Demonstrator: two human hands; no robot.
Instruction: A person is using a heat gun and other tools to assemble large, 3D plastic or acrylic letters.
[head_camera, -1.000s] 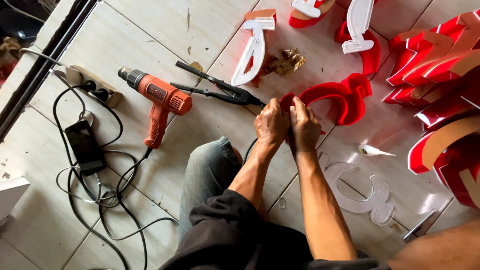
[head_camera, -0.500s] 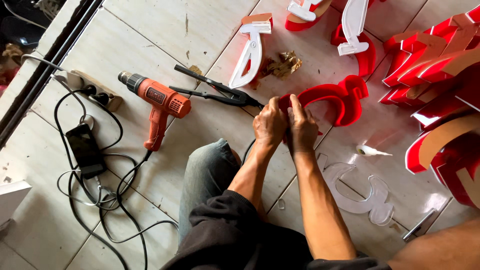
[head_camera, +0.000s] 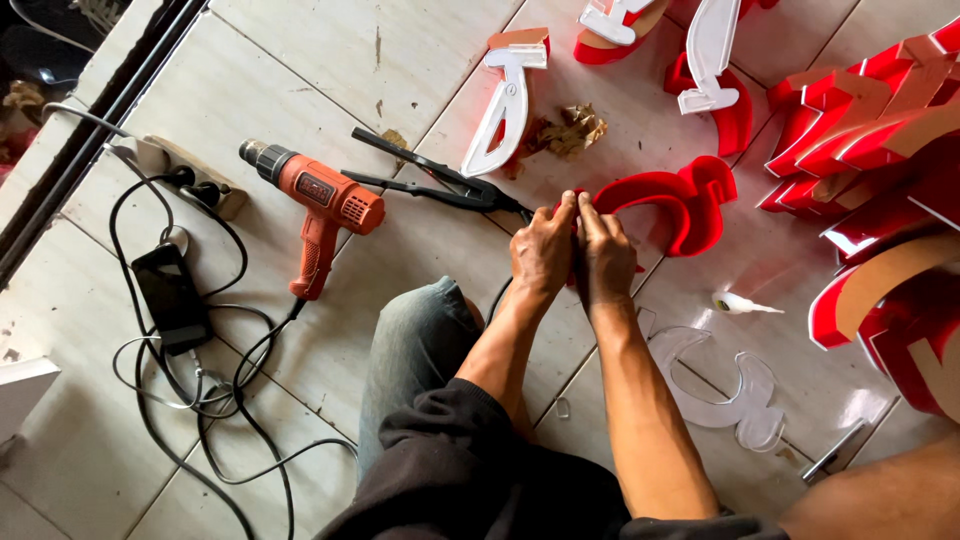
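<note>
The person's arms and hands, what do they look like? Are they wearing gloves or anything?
No gloves. The left hand and the right hand are both bare, with no ring or watch that shows. The forearms are bare too. Dark sleeves are pushed up near the elbows, and one knee is in faded grey-blue jeans.

The scene is being lit evenly by soft, bright daylight; no single source is being shown. The pale floor tiles (head_camera: 300, 60) are being rendered clearly, with mild sheen near the top. Soft, short shadows are being cast beneath the orange heat gun (head_camera: 320, 205) and the forearms. Small white glare patches are being reflected off the glossy red letter shells (head_camera: 870, 110). The top-left corner is being left dark. Focus is being held sharp throughout; slight wide-angle stretching is being seen at the edges.
</note>
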